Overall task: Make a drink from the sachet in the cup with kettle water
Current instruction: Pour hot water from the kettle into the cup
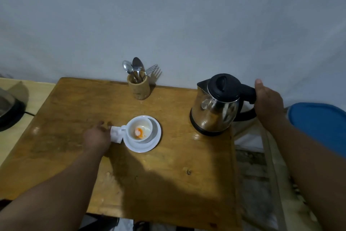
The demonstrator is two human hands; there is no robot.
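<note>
A white cup [139, 129] stands on a white saucer [149, 146] in the middle of the wooden table [168, 184]. Orange powder lies at the cup's bottom. My left hand [97, 136] holds a white sachet [117, 134] against the table, right beside the cup's handle. A steel kettle [215, 111] with a black lid and base stands at the table's right edge, spout to the left. My right hand [268, 102] is wrapped around the kettle's black handle, thumb up.
A wooden holder [139, 88] with spoons and a fork stands at the table's back edge by the wall. A dark appliance [9, 111] sits on a lighter surface to the left. A blue object [318, 124] lies beyond the table's right edge.
</note>
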